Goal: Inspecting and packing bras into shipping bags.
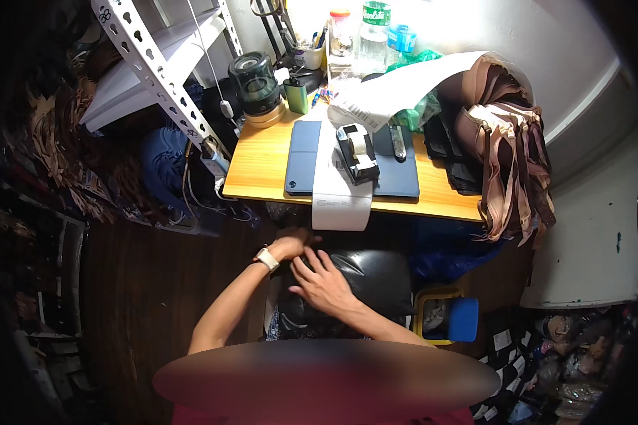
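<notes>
A glossy black plastic mailing bag [375, 279] lies before me, below the front edge of the table. On its left part rests my right hand [324, 284], fingers apart and palm down. My left hand [295, 241], with a pale watch on the wrist, reaches to the bag's upper left edge; its fingers are in shadow under the table's edge, so any hold is hard to see. On the wooden table [255, 170], a strip of white printed labels [342, 212] runs over a dark blue tablet case [303, 154] and hangs off the front. A tape dispenser [357, 154] stands on the strip.
A stack of brown and beige bras [502, 127] overhangs the table's right end. A cutter knife [397, 143], a green power bank [296, 95] and a plastic bottle [373, 40] are farther back. White metal shelving [154, 69] stands left; a yellow-rimmed bin [420, 324] sits at lower right.
</notes>
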The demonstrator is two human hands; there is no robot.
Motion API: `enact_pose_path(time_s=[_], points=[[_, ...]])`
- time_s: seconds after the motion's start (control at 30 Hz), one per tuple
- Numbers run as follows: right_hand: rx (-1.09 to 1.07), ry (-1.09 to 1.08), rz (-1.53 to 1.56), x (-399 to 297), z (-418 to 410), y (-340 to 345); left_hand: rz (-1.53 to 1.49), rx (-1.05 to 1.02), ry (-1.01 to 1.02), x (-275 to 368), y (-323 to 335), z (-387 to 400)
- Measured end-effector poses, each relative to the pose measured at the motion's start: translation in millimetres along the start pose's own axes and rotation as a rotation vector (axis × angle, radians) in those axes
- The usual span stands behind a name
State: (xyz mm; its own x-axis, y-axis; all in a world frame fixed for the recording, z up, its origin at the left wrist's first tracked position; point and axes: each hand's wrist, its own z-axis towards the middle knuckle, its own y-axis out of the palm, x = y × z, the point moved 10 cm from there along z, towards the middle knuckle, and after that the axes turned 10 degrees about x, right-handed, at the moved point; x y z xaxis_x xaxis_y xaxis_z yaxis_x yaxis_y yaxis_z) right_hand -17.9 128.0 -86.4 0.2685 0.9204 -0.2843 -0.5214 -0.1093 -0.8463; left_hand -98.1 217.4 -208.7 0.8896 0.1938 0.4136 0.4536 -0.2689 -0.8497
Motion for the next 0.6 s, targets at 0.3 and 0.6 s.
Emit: enact_pose_path(time_s=[0.3,0.6], points=[[-0.45,-0.287,-0.013,-38,-115,51,0.148,0.211,0.014,-15,22,5],[-0.043,0.703,0.957,18,-42,-51,-1.144,0.699,-0.014,54,-92,-151]])
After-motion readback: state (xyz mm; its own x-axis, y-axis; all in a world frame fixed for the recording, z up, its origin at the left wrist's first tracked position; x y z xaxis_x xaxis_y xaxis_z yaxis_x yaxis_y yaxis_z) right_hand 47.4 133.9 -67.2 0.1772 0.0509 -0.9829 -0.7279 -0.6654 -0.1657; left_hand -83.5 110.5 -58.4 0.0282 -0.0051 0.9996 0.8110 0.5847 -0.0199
